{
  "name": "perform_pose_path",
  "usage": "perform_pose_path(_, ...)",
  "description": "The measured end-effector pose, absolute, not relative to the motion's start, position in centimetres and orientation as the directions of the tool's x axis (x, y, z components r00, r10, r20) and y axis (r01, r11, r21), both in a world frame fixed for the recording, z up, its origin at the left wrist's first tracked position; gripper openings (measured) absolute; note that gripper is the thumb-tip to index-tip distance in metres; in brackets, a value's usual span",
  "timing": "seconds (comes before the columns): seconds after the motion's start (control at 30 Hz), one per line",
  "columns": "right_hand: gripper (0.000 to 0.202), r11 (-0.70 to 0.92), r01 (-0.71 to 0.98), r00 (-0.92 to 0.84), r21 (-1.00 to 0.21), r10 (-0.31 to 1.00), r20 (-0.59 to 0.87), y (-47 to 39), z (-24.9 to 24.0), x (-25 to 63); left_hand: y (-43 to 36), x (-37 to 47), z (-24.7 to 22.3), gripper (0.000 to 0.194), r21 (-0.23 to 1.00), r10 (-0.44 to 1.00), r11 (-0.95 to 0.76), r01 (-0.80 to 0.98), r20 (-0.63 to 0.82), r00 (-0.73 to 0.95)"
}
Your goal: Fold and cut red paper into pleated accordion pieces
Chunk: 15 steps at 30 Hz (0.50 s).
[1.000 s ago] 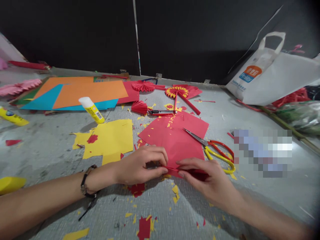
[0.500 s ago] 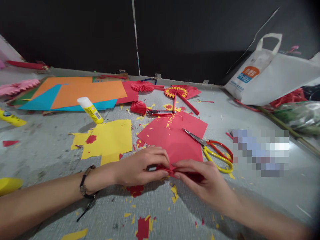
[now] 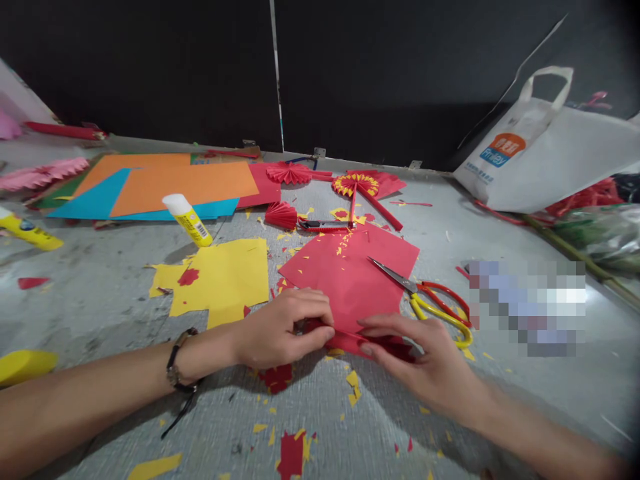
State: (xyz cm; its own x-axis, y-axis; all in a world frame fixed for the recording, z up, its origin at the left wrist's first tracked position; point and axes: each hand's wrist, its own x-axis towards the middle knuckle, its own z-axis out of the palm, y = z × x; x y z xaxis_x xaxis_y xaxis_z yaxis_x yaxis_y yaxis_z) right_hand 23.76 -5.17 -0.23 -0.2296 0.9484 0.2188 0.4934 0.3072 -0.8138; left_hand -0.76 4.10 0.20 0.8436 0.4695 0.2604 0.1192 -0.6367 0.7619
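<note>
A folded red paper piece (image 3: 350,341) is pinched between my two hands near the front of the table. My left hand (image 3: 287,330), with a dark bracelet at the wrist, grips its left end. Thumb and fingers of my right hand (image 3: 425,357) close on its right part; some red paper shows inside the palm. Behind the hands lies a larger red sheet (image 3: 353,267) scattered with yellow bits. Scissors (image 3: 417,290) with one red and one yellow handle rest at its right edge. A yellow sheet (image 3: 233,273) lies to the left.
A glue stick (image 3: 189,220) stands tilted at the left, before orange and blue sheets (image 3: 200,187). Behind the red sheet are a utility knife (image 3: 325,225) and a pleated rosette (image 3: 356,185). A white bag (image 3: 540,153) stands back right. Paper scraps litter the table.
The hands have moved slightly apart, and more of the folded red paper shows between them. The whole view has shifted a little, with objects appearing farther right.
</note>
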Motion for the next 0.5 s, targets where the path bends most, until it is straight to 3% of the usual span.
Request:
perform_pose_path(0.33, 0.02, 0.268, 0.466, -0.228, -0.843, 0.957, 0.179, -5.31, 0.1, 23.78, 3.94, -0.83, 0.39, 0.019, 0.758, 0.469, -0.647, 0.082, 0.312, 0.826)
perform_pose_path(0.5, 0.022, 0.202, 0.501, -0.14, -0.842, 0.978, 0.152, -4.9, -0.09, 24.46, 3.86, -0.9, 0.47, 0.021, 0.74, 0.545, -0.664, 0.104, 0.384, 0.745)
